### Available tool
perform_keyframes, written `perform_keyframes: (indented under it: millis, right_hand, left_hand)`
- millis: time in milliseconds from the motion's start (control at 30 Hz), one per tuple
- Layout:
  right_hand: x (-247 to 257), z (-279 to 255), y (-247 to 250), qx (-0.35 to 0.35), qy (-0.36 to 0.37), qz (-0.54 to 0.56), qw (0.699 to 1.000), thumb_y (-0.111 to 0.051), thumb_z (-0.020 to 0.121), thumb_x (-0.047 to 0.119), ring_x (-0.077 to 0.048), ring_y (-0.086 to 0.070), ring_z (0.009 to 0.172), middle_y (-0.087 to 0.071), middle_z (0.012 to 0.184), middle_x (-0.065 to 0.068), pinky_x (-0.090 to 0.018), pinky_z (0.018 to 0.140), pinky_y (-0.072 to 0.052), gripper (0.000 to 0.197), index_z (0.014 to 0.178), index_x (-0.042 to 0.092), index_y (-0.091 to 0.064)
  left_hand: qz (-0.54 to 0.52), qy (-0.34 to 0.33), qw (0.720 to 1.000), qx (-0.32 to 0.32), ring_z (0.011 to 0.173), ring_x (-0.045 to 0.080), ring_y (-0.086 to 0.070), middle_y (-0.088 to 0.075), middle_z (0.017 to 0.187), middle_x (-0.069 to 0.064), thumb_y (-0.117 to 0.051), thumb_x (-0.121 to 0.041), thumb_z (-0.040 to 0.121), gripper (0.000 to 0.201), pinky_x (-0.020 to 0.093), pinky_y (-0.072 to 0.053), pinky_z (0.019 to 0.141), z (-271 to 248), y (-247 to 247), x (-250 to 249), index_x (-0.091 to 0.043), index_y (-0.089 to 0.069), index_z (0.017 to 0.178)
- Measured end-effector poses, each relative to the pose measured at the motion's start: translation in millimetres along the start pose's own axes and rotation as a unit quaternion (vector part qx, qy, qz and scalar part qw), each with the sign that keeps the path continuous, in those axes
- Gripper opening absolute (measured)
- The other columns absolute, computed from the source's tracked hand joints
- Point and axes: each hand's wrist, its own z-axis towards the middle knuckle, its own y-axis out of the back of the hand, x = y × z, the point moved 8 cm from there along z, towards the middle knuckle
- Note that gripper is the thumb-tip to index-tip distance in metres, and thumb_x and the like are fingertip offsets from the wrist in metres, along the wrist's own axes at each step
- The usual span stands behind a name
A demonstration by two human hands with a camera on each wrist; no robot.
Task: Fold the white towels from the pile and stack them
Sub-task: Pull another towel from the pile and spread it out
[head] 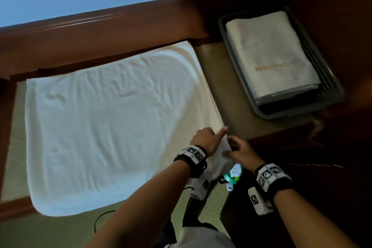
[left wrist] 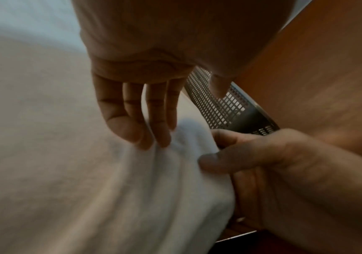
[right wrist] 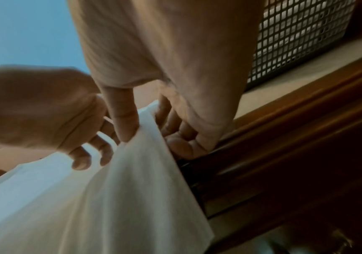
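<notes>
1. I saw a dark, glossy wooden surround (head: pixel 120 32) framing a beige, matte work surface (head: pixel 219 78), with a pale blue wall behind.
2. A white towel (head: pixel 108 123) lay spread flat across that surface — soft, lightly creased terry, rectangular with rounded corners, its long axis running left to right across my view.
3. To the right sat a grey plastic basket (head: pixel 322 70) with perforated mesh sides, holding a folded white towel (head: pixel 269 54) with gold lettering; its long axis ran away from me.
4. Both hands met at the spread towel's near right corner, which was lifted off the surface.
5. My left hand (head: pixel 207 139) had its fingers (left wrist: pixel 132 130) loosely extended onto the cloth, the thumb out straight — touching, not gripping, as far as I could tell.
6. My right hand (head: pixel 241 149) pinched the corner, thumb (right wrist: pixel 123 120) on one side of the fabric and curled fingers (right wrist: pixel 180 135) on the other.
</notes>
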Motion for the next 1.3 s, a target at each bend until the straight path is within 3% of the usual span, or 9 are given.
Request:
perform_keyframes:
  millis: [167,267,400,667,767,933,1100,1167,1300]
  right_hand:
    - [-13,-13,-1,-0.048,-0.037,0.091,0.994,-0.049,0.096,-0.006,-0.02,-0.067,0.063,-0.073,0.08,-0.007,-0.027,0.052,-0.052,0.029,0.112,0.006,-0.07]
    - [-24,-16,-7,-0.055,-0.038,0.085,0.994,-0.063,0.098,0.015,-0.025,-0.064,0.053,-0.072,0.075,-0.009,-0.032,0.052,-0.051,0.012,0.108,0.011,-0.068]
    - [-31,-16,-15,-0.091,-0.013,0.048,0.995,-0.082,0.082,0.032,-0.021,-0.071,0.081,-0.076,0.086,-0.007,-0.034,0.072,-0.055,0.023,0.095,0.016,-0.07]
    - [-69,-18,2,-0.144,-0.039,-0.106,0.983,-0.074,0.089,0.022,-0.024,-0.061,0.072,-0.064,0.069,-0.005,-0.039,0.07,-0.051,0.026,0.068,0.014,-0.06]
    - [-74,-32,26,-0.273,-0.027,-0.026,0.961,-0.065,0.097,0.023,-0.024,-0.053,0.07,-0.052,0.067,-0.004,-0.033,0.059,-0.038,0.035,0.068,0.015,-0.046]
    - [-96,-47,23,-0.286,-0.03,0.068,0.955,-0.07,0.094,0.022,-0.026,-0.059,0.07,-0.062,0.075,-0.008,-0.031,0.06,-0.044,0.025,0.09,0.003,-0.055]
    - [-113,-45,37,-0.317,-0.049,0.071,0.945,-0.066,0.097,0.018,-0.036,-0.064,0.082,-0.064,0.078,-0.009,-0.029,0.062,-0.046,0.016,0.094,0.003,-0.06]
    - [-113,-43,38,-0.316,-0.055,0.081,0.944,-0.06,0.1,0.021,-0.034,-0.063,0.089,-0.062,0.082,-0.004,-0.028,0.063,-0.044,0.014,0.098,0.007,-0.059]
    - [-104,-37,21,-0.258,-0.063,0.091,0.96,-0.075,0.087,0.043,-0.022,-0.061,0.088,-0.063,0.097,-0.004,-0.034,0.072,-0.047,0.038,0.105,0.017,-0.054]
  left_hand:
    - [-0.054,0.005,0.998,-0.037,0.097,0.035,-0.066,-0.068,0.104,0.013,-0.058,-0.03,0.097,0.025,0.035,-0.051,0.077,1,-2,-3,-0.008,-0.068,0.103]
    - [-0.138,0.012,0.989,-0.058,0.087,0.038,-0.07,-0.069,0.097,0.014,-0.056,-0.02,0.096,0.021,0.048,-0.061,0.078,-7,0,3,-0.006,-0.069,0.1]
    - [-0.166,0.015,0.985,-0.042,0.077,0.037,-0.073,-0.07,0.093,0.015,-0.061,-0.014,0.092,0.005,0.048,-0.064,0.062,-18,-2,14,-0.013,-0.064,0.095]
    - [-0.12,-0.006,0.992,-0.021,0.072,0.031,-0.073,-0.072,0.086,0.009,-0.066,-0.015,0.085,0.01,0.049,-0.063,0.062,-29,-18,23,-0.022,-0.059,0.09]
    - [-0.098,-0.032,0.994,-0.035,0.07,0.027,-0.07,-0.072,0.085,0.004,-0.065,-0.019,0.08,0.013,0.044,-0.061,0.061,-32,-22,16,-0.025,-0.058,0.089]
    - [-0.065,-0.068,0.995,-0.036,0.074,0.02,-0.065,-0.069,0.091,0.003,-0.064,-0.02,0.089,0.016,0.027,-0.047,0.055,-35,-37,0,-0.02,-0.057,0.103]
    - [-0.025,-0.092,0.994,0.058,0.086,0.031,-0.071,-0.075,0.095,0.009,-0.051,-0.053,0.101,0.043,0.046,-0.06,0.077,-33,-70,-11,-0.014,-0.07,0.106]
    - [0.059,-0.147,0.987,0.019,0.096,0.034,-0.066,-0.072,0.099,0.012,-0.047,-0.044,0.105,0.041,0.041,-0.054,0.08,-36,-67,-12,-0.012,-0.071,0.097]
    - [0.235,-0.19,0.946,-0.115,0.136,0.04,-0.04,-0.049,0.146,0.015,-0.055,-0.026,0.096,0.041,0.053,-0.04,0.107,-37,-43,15,-0.019,-0.06,0.136]
